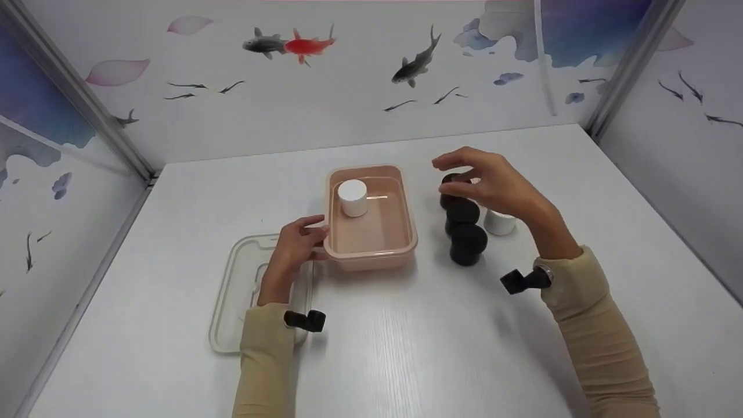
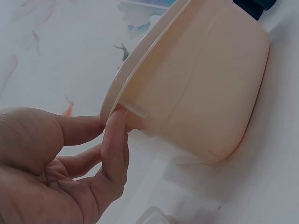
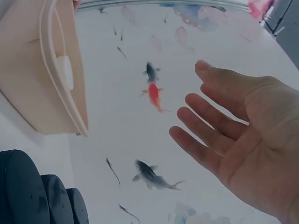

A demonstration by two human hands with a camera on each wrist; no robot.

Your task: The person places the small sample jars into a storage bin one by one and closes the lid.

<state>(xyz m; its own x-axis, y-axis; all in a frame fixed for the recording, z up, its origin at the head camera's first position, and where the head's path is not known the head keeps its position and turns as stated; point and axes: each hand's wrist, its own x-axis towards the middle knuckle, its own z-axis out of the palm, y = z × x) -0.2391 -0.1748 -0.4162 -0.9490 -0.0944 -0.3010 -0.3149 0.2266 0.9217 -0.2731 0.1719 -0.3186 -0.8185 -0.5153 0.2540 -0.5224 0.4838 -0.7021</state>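
My left hand (image 1: 296, 241) pinches the left rim of a pink plastic box (image 1: 377, 256); the left wrist view shows the thumb above the rim and a finger beneath it. Inside the box, toward its far left, stands a white round jar (image 1: 353, 197). Over a row of black jars my right hand (image 1: 490, 180) hovers with fingers spread and nothing in them. Of these, the far black jar (image 1: 448, 200) is partly hidden by that hand, while the middle black jar (image 1: 462, 213) and the near black jar (image 1: 468, 244) show plainly.
A second white jar (image 1: 500, 222) stands right of the black ones, partly behind the right wrist. Flat on the table, a translucent lid (image 1: 232, 307) lies under the left forearm. Walls printed with fish enclose the white table (image 1: 395, 348) at the back and sides.
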